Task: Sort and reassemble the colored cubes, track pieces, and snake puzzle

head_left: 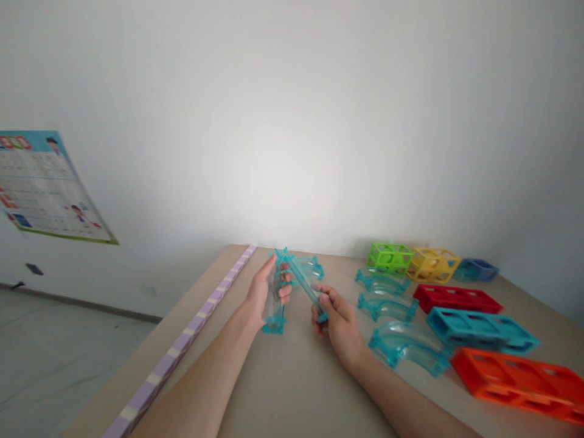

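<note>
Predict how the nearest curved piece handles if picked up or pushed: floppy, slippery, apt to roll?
Probably stiff: the curved piece holds a definite bend with nothing propping its middle. Possibly a bit slippery, as its see-through surface looks smooth. Rolling seems unlikely: the bend and the flared ends should make it slide or pivot instead.

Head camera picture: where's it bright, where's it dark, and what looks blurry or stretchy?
Head view: the wall is brightest around the middle and grayer toward the right; head view: small writing on the poster is too blurry to read; head view: the orange block by the right edge looks soft and stretched; head view: the blue track in the right hand looks a bit fuzzy.
</note>
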Available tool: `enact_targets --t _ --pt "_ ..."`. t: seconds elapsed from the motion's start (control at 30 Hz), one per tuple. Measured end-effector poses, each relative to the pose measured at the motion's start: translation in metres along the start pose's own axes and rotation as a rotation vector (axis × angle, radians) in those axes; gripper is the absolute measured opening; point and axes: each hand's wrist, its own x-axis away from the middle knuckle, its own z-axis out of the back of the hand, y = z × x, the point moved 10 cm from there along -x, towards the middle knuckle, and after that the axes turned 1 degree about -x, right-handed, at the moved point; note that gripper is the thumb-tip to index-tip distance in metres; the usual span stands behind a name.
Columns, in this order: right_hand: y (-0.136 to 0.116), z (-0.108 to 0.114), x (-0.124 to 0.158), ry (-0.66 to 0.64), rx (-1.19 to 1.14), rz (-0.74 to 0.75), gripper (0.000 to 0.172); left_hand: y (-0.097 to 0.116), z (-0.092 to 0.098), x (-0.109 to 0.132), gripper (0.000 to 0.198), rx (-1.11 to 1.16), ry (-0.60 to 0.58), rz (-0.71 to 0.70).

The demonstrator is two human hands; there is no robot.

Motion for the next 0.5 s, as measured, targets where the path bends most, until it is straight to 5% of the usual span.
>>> enact_targets --t 0.23,0.5 --pt "0.002 -0.022 0.007 -0.173 0.220 -0.014 0.045 -0.019 -0.015 0.008 0.055 -0.227 0.069 -0.050" --pt "0.000 -0.016 0.009 -0.121 0.258 -0.043 0.051 -0.023 -0.015 0.010 0.067 -0.336 0.092 -0.072"
